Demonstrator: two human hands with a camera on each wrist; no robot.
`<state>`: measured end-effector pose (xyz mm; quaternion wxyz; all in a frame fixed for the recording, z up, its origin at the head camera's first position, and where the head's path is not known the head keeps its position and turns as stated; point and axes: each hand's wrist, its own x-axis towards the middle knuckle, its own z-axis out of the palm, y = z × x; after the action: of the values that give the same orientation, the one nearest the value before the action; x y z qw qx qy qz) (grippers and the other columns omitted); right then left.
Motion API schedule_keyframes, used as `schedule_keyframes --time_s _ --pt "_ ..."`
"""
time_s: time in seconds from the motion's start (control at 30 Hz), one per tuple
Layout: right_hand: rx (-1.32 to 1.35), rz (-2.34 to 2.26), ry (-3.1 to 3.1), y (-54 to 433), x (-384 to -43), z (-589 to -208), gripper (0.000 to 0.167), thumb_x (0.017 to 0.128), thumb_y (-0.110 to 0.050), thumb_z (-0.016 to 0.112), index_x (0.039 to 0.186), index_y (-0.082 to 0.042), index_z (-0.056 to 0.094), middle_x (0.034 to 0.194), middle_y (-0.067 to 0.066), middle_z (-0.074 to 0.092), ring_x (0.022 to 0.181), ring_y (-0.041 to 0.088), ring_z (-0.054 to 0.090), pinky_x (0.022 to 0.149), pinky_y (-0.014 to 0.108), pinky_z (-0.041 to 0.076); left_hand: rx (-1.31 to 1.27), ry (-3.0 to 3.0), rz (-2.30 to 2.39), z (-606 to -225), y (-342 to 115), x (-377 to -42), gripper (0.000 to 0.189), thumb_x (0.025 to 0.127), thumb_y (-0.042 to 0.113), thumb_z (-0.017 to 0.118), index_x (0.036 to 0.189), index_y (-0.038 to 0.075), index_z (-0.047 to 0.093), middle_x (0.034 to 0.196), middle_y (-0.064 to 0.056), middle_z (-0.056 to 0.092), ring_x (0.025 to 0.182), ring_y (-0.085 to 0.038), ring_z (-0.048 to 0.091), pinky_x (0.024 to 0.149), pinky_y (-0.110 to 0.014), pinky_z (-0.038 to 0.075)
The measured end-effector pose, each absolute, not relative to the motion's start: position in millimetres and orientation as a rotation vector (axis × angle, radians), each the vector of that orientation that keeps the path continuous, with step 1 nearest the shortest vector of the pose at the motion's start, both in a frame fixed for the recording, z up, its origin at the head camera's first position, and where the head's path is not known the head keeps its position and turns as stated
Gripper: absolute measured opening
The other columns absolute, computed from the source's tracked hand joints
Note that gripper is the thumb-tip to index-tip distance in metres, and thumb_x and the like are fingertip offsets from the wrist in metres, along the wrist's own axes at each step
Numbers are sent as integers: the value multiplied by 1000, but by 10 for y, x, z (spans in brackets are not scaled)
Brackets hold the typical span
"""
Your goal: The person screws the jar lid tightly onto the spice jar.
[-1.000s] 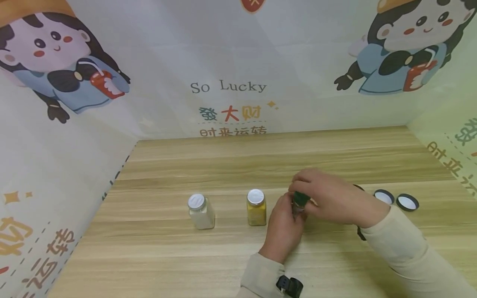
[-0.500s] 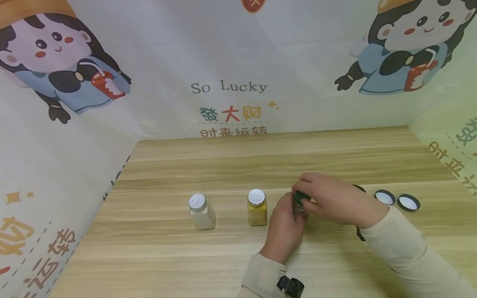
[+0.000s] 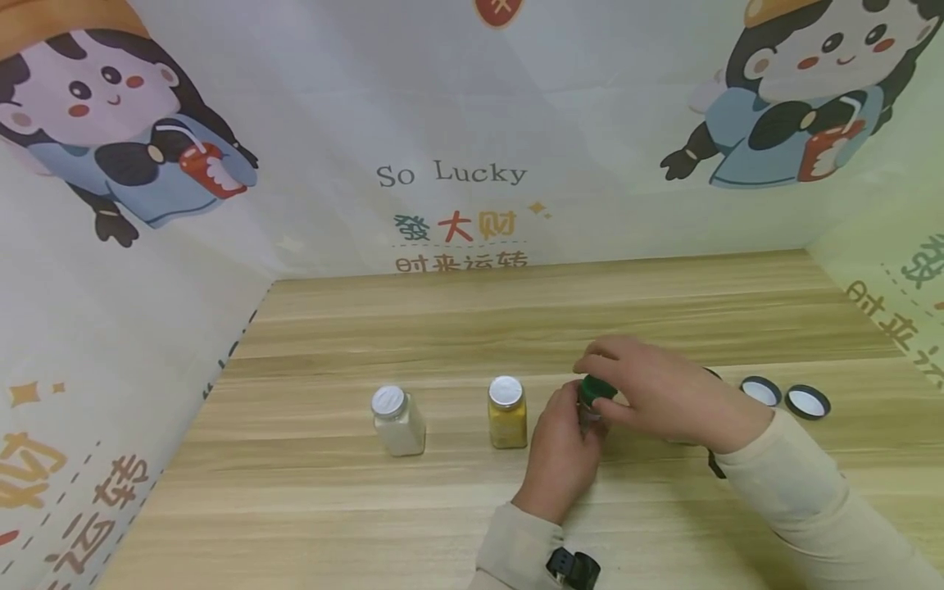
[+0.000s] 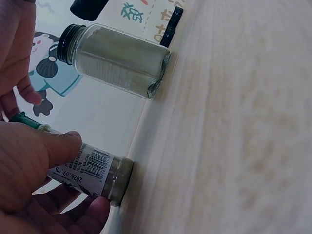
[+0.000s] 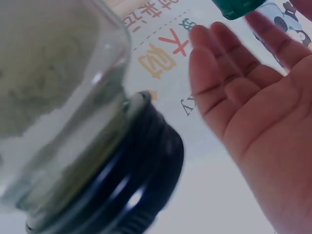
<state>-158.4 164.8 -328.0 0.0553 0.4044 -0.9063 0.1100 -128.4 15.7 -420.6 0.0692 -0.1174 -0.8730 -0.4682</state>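
Note:
My left hand [image 3: 564, 455] grips a small labelled glass spice bottle [image 4: 97, 168] around its body, its base near the wooden tabletop. On top of the bottle is a green cap [image 3: 596, 392], which my right hand [image 3: 656, 385] pinches with thumb and fingertips. In the right wrist view, the other fingers [image 5: 207, 63] extend past the green cap. A larger glass jar [image 4: 117, 58] of pale powder with a black threaded neck stands beside the hands; in the head view my right hand and arm mostly hide it.
Left of the hands stand a silver-lidded jar of yellow contents [image 3: 507, 418] and a silver-lidded jar of whitish contents [image 3: 398, 422]. Black lids with white insides [image 3: 807, 401] lie at the right, one partly hidden by the right arm. Printed cloth walls [image 3: 457, 98] enclose the table.
The right fingers have shifted around the green cap, closing over it and then spreading so more of it shows. The left hand and bottle stay in place.

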Motion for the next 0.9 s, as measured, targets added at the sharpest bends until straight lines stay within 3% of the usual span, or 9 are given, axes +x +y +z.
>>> schedule_keyframes --time_s 0.1,0.27,0.6,0.9 --pt "1301 357 -2696 1643 -1579 -3276 31 84 -4 68 114 -11 69 116 4 60 101 20 59 81 38 53 -352 -2624 -1404 -4206 154 -1283 35 94 8 68 127 4 56 111 -6 61 105 -18 61 90 -33 51" --pt "1342 362 -2677 1633 -1581 -3282 33 81 4 66 109 -13 71 106 -2 61 93 14 59 77 34 53 -364 -2613 -1401 -4213 150 -1283 38 94 8 68 129 4 56 115 -7 62 111 -19 60 95 -34 50" --pt "1243 384 -2789 1635 -1585 -3272 18 89 -9 70 106 -11 69 94 -6 55 76 7 53 65 27 49 -374 -2618 -1378 -4202 147 -1280 33 93 7 69 124 5 57 107 -3 60 100 -13 59 86 -30 51" --pt "1247 359 -2773 1637 -1589 -3283 20 90 -13 71 109 -10 68 99 -3 57 80 9 55 68 29 51 -371 -2630 -1380 -4195 155 -1285 35 94 7 68 127 4 56 111 -4 61 104 -16 60 89 -31 51"
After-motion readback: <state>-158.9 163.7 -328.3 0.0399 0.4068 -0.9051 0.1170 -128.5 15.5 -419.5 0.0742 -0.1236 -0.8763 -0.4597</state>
